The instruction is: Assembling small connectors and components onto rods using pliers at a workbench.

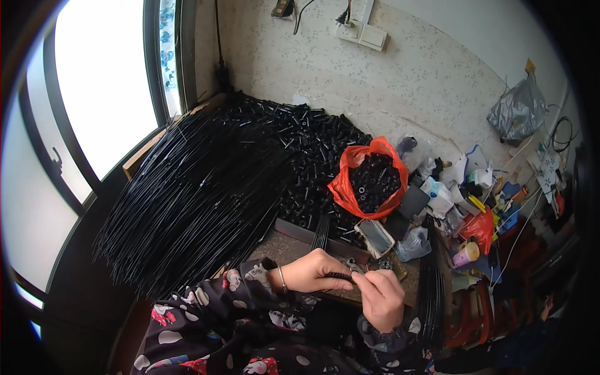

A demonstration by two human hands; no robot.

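My left hand (pixel 307 273), with a bracelet at the wrist, is closed on a slim black ribbed piece (pixel 338 275) held just above the table's near edge. Close beside it, my right hand (pixel 382 295) is closed, its thumb and forefinger pinched at the piece's right end. A small greyish metal-looking bit (pixel 355 265) shows between the two hands; what the right fingers grip is mostly hidden. Just beyond my left hand stands a small bundle of thin black rods (pixel 321 232). Past both hands lies a phone-like device (pixel 376 237) with a pale frame.
A great heap of long thin black rods (pixel 194 187) covers the left. Short black tubes (pixel 306 134) pile up behind. A red plastic bag (pixel 342 187) holds small black parts. Clutter, a yellowish cup (pixel 465 254) and another rod bundle (pixel 430 294) are on the right.
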